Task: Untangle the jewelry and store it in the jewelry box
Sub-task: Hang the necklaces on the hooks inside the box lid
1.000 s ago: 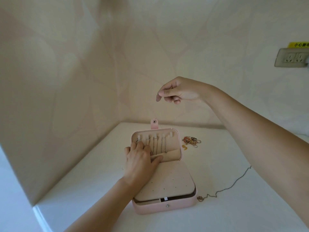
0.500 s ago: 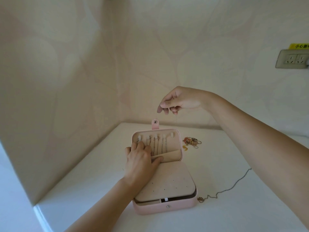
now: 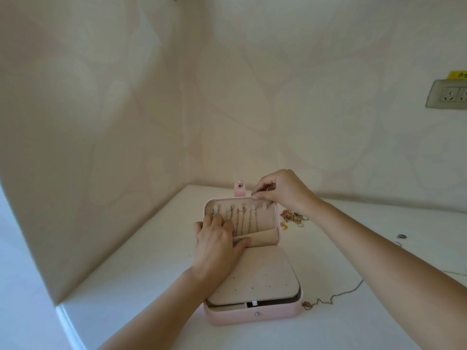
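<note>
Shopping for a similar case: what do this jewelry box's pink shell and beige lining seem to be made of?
Pink shell: smooth with a faint sheen and a metal snap, probably faux leather. Beige lining: matte, soft-looking, no glare, likely velvet or microsuede; the picture cannot settle which.

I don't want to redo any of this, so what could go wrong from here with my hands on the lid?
Your left hand lies flat over the hung chains in the lid; if it slides, it could drag them off their hooks or cross them. The loose chain on the table runs under your right forearm, which might snag it. Your right hand pinches at the lid's rim; a pull could tip the jewelry box.
</note>
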Tool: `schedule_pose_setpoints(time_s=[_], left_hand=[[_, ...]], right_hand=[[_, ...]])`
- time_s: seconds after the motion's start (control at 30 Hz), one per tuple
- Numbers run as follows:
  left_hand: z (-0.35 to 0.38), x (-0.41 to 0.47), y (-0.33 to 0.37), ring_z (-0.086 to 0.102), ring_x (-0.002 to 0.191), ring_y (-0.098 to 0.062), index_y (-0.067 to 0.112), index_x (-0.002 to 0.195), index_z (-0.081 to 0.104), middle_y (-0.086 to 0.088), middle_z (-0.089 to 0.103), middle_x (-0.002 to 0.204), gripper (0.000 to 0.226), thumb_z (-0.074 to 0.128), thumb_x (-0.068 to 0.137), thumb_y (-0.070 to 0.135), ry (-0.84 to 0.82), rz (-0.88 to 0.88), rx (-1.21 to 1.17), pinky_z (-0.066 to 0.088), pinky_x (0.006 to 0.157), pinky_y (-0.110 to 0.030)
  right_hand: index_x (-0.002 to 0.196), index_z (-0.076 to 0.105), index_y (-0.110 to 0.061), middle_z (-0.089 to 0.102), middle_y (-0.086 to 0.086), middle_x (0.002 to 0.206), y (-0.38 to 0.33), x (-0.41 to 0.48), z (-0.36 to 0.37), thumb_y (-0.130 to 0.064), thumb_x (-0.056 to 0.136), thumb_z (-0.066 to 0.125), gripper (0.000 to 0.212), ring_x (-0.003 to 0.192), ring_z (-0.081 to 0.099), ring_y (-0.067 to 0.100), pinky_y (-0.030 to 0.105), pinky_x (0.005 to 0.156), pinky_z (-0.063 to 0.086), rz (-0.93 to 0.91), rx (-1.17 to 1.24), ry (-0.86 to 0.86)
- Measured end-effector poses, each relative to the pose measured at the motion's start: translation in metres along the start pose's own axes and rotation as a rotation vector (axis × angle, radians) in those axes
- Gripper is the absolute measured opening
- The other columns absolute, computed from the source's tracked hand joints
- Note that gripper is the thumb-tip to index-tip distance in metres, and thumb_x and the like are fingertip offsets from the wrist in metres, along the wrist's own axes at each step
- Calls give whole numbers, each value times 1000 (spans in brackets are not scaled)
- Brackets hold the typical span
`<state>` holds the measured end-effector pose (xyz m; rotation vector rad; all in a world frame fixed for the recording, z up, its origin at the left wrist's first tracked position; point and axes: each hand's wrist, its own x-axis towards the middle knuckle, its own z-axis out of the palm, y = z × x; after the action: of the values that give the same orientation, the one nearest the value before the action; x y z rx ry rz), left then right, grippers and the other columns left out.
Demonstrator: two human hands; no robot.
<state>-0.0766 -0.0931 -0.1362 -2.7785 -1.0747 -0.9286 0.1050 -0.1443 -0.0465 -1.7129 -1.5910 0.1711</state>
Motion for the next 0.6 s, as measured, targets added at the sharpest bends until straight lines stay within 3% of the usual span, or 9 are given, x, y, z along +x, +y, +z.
schedule_pose_setpoints(time_s=[0.27, 0.43, 0.6], left_hand=[[-1, 1, 0, 39, 107, -19, 20, 98, 58, 3, 49, 104, 43, 45, 87, 60, -30, -22, 14, 24, 87, -30], [0, 1, 0, 40, 105, -20, 19, 95, 58, 2, 50, 102, 44, 47, 86, 60, 0, -29, -2, 23, 83, -29], [0, 1, -1, 40, 104, -18, 20, 95, 57, 3, 50, 103, 43, 46, 87, 60, -14, -32, 5, 23, 82, -29]], right_hand=[[73, 73, -18, 55, -11, 74, 15, -6, 22, -20, 76, 77, 6, 62, 52, 0, 13, 60, 35, -207, -283, 167], [80, 76, -19, 52, -10, 76, 17, -8, 20, -24, 81, 73, 6, 64, 49, 4, 22, 63, 40, -275, -344, 210], [90, 77, -19, 59, 1, 77, 24, -11, 25, -23, 86, 67, 12, 74, 57, 15, 31, 64, 47, -328, -437, 178]])
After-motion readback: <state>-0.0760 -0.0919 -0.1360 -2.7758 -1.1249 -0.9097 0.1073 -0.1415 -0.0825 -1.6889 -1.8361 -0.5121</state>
